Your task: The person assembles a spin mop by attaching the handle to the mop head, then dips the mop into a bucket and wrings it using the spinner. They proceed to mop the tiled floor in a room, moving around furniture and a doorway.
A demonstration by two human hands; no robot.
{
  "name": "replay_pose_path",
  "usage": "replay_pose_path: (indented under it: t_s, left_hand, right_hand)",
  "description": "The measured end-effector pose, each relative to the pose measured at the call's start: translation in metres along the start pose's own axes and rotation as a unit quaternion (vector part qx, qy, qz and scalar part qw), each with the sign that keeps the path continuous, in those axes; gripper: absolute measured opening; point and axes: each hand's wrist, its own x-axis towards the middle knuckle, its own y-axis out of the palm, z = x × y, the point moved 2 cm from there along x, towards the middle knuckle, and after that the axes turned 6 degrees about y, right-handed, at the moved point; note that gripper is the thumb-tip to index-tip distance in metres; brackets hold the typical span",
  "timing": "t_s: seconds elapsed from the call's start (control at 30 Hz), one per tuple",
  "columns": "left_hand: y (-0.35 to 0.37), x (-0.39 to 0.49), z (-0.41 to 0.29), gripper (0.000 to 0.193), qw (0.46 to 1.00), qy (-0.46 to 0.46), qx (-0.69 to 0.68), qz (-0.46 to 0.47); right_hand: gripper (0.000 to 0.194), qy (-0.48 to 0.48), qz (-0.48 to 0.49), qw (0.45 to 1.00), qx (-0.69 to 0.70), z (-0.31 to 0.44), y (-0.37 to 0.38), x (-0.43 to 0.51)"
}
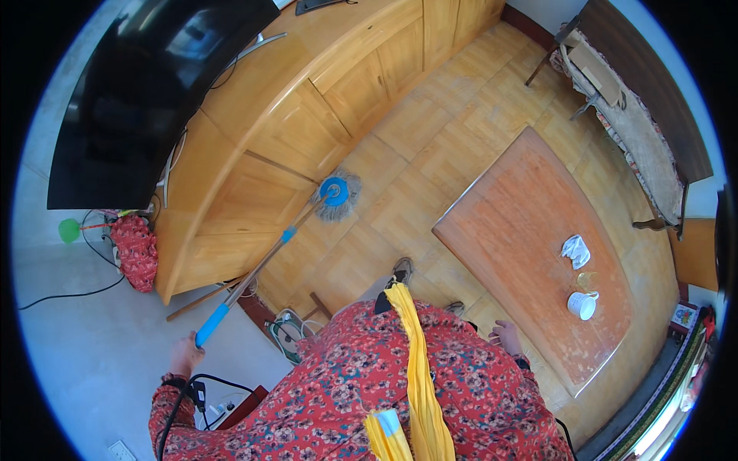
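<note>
My left hand (185,356) is closed around the top of the blue grip (212,324) of a mop. The mop's metal pole (268,253) slants away along the cabinet front to a round blue mop head (334,191). Grey mop strands (346,208) spread on the tiled floor against the foot of the wooden cabinet (277,167). At my right side my right hand (505,336) hangs with nothing in it, its fingers somewhat apart. It is nearest to the wooden table (507,230), beside its long edge.
A white mug (581,305), a drinking glass (587,281) and a crumpled white cloth (576,252) are on the table. A television (144,104) stands on the cabinet. Cables (288,334) lie near the wall. A cushioned bench (646,138) stands at upper right.
</note>
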Motion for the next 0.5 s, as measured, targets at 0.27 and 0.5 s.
replay_pose_path:
  t_s: [0.27, 0.5]
  left_hand:
    - [-0.066, 0.119, -0.075, 0.025, 0.978, 0.16, 0.004, -0.133]
    - [-0.11, 0.236, -0.221, 0.02, 0.959, 0.208, -0.088, -0.172]
  right_hand:
    - [0.053, -0.035, -0.004, 0.999, 0.014, 0.03, 0.015, -0.01]
    - [0.053, -0.024, -0.043, 0.998, 0.048, 0.012, 0.014, -0.03]
